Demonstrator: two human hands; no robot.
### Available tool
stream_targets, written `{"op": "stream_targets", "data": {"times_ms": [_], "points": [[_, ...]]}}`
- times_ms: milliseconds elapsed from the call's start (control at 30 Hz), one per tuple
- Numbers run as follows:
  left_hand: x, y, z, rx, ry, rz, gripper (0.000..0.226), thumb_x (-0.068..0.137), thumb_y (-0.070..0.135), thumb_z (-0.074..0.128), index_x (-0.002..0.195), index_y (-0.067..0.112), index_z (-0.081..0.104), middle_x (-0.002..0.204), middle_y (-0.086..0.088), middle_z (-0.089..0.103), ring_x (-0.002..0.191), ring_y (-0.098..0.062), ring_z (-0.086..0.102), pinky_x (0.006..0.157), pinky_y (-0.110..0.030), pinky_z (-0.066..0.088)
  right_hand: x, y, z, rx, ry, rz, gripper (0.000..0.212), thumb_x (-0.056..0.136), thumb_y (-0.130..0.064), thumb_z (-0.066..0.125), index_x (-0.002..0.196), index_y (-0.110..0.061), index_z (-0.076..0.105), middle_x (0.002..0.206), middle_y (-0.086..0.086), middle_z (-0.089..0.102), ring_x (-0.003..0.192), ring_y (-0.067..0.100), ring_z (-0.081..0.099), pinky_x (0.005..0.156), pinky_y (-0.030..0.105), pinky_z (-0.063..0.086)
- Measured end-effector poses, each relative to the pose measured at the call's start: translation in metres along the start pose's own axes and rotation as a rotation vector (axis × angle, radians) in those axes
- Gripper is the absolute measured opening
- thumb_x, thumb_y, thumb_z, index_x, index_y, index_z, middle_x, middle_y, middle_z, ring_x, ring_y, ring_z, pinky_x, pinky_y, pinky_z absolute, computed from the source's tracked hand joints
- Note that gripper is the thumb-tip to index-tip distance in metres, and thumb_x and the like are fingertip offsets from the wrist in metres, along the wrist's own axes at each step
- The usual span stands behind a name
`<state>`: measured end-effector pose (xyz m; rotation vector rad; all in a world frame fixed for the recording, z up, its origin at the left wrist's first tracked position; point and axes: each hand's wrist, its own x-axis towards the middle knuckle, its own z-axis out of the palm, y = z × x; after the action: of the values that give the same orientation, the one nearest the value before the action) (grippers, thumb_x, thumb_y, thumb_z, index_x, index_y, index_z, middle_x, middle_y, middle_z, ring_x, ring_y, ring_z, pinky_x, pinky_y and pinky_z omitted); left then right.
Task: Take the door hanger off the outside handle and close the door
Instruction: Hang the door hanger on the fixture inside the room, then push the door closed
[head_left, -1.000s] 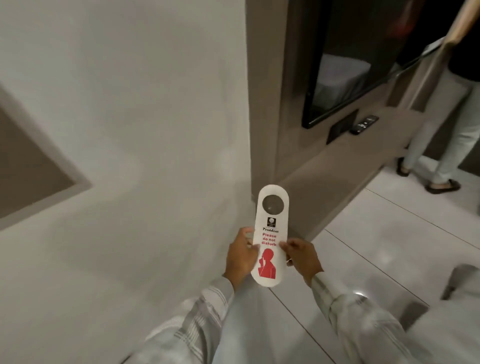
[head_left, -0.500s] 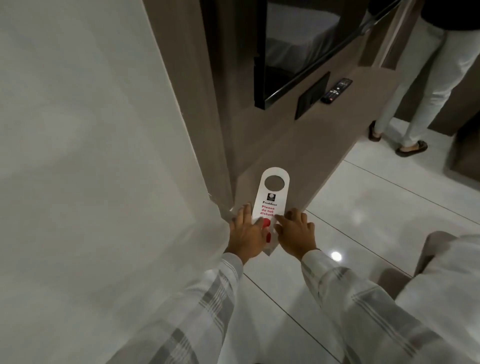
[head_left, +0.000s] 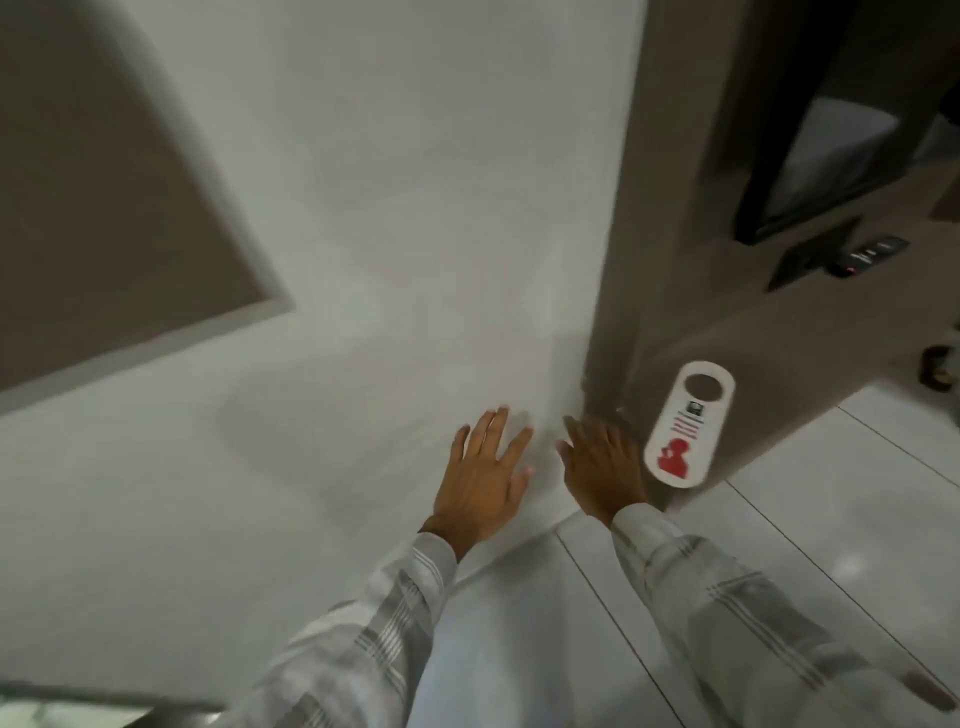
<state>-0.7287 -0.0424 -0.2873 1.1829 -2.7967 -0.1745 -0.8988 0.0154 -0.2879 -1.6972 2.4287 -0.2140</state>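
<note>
Reaching forward from two checked sleeves (head_left: 395, 618), both hands are hanging empty in front of a pale wall (head_left: 363, 208). The left hand (head_left: 485, 480) is showing its back to the camera with the fingers (head_left: 493, 428) spread wide and straight, gripping nothing; whether the tips are brushing the wall cannot be told. The right hand (head_left: 602, 467) is lying just beside it, fingers loosely extended and closer together, also holding nothing, with its far edge near the brown ledge (head_left: 779, 353).

The door hanger (head_left: 688, 423) is lying flat on that ledge, just to the right of the right hand and apart from it, its round hole pointing away and its red figure toward the person. Judging by that, the first half of the job is looking finished: the hanger is off a handle and set down. No door and no handle are showing here, so whether the door is closed cannot be told; if it is still open, that part is remaining, and the person is likely needing to turn toward it.

Farther along the ledge a remote control (head_left: 867, 254) is resting below a dark screen (head_left: 810, 156). At the far right edge, a sandalled foot (head_left: 937, 366) is standing on the glossy tiled floor (head_left: 831, 519).
</note>
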Motion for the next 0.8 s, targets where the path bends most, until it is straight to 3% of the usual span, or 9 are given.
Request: {"op": "stream_targets", "data": {"times_ms": [300,400,567,700,800], "points": [[-0.294,-0.172,-0.140,0.190,0.414,-0.487,0.057,0.102,0.044,0.030,0.153,0.021,0.033,0.161,-0.010,0.030,0.148,-0.030,0.031,0.120,-0.054,0.025,-0.103,-0.348,-0.028,0.229,0.199,-0.674,0.047,0.106,-0.034,0.031,0.151,-0.023,0.034,0.155,0.006,0.039,0.141,0.024,0.036,0.111,0.042,0.032],[-0.404,-0.214,-0.188,0.300,0.518,-0.645,0.057,0.102,0.044,0.033,0.154,0.021,0.029,0.163,-0.009,0.027,0.150,-0.028,0.026,0.121,-0.054,0.022,-0.162,-0.458,-0.042,0.345,0.254,-0.878,0.045,0.106,-0.031,0.035,0.150,-0.022,0.038,0.154,0.007,0.041,0.141,0.025,0.038,0.111,0.043,0.033],[-0.563,-0.241,-0.254,0.485,0.701,-0.852,0.061,0.101,0.040,0.041,0.155,0.016,0.025,0.164,-0.012,0.022,0.153,-0.026,0.019,0.123,-0.049,0.015,-0.266,-0.604,-0.067,0.449,0.403,-1.209,0.046,0.102,-0.027,0.047,0.147,-0.018,0.042,0.152,0.011,0.043,0.136,0.031,0.045,0.104,0.048,0.041],[-0.645,-0.243,-0.280,0.600,0.763,-0.918,0.065,0.102,0.046,0.034,0.156,0.011,0.020,0.165,-0.010,0.019,0.154,-0.022,0.015,0.124,-0.048,0.011,-0.346,-0.688,-0.092,0.553,0.456,-1.462,0.058,0.101,-0.042,0.038,0.154,-0.019,0.026,0.162,0.008,0.025,0.149,0.023,0.024,0.115,0.045,0.029],[-0.670,-0.254,-0.283,0.509,0.817,-1.021,0.072,0.102,0.053,0.023,0.158,0.011,0.005,0.167,-0.010,0.005,0.155,-0.022,0.005,0.126,-0.045,0.006,-0.375,-0.722,-0.106,0.645,0.482,-1.512,0.071,0.099,-0.049,0.036,0.155,-0.010,0.016,0.164,0.009,0.018,0.152,0.020,0.016,0.121,0.043,0.021]]}}
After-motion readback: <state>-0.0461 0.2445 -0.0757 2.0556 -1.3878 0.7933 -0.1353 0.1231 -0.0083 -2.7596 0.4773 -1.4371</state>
